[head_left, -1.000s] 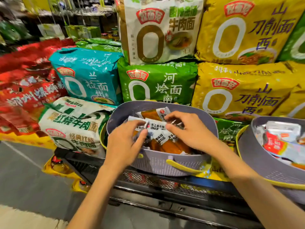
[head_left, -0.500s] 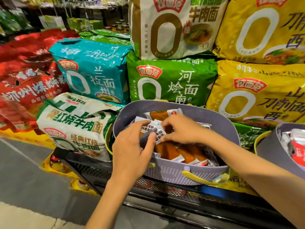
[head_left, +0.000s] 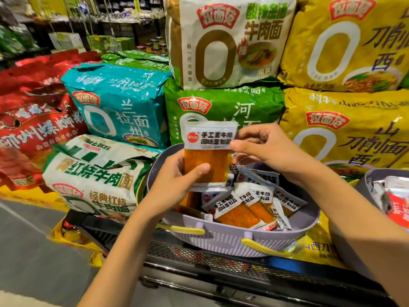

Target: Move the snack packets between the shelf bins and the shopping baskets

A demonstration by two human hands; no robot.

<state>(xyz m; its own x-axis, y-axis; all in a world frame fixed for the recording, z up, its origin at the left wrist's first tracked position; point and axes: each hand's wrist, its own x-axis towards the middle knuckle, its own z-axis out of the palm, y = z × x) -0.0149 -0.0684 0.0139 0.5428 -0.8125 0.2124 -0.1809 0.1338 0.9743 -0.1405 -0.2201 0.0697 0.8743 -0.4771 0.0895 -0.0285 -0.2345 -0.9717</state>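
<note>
An orange snack packet with a white printed top point(head_left: 208, 151) is held upright above a lilac basket point(head_left: 232, 240) with yellow handles. My left hand point(head_left: 177, 180) grips the packet's lower half from the left, thumb across its front. At the packet's top right corner, my right hand point(head_left: 265, 147) pinches the white part. Several more of the same orange packets point(head_left: 243, 209) lie in a heap inside the basket. A second lilac basket point(head_left: 363, 189) at the right edge holds red and white packets point(head_left: 396, 204).
Both baskets rest on a black wire-mesh rack point(head_left: 221, 262). Large noodle multipacks are stacked behind and beside them: green point(head_left: 221, 103), teal point(head_left: 119, 103), white-green point(head_left: 95, 178), yellow point(head_left: 345, 125), red point(head_left: 33, 107). Grey floor point(head_left: 26, 251) lies at the lower left.
Both hands have lifted one orange packet out of the basket's heap and now hold it upright above the basket. The view has moved closer.
</note>
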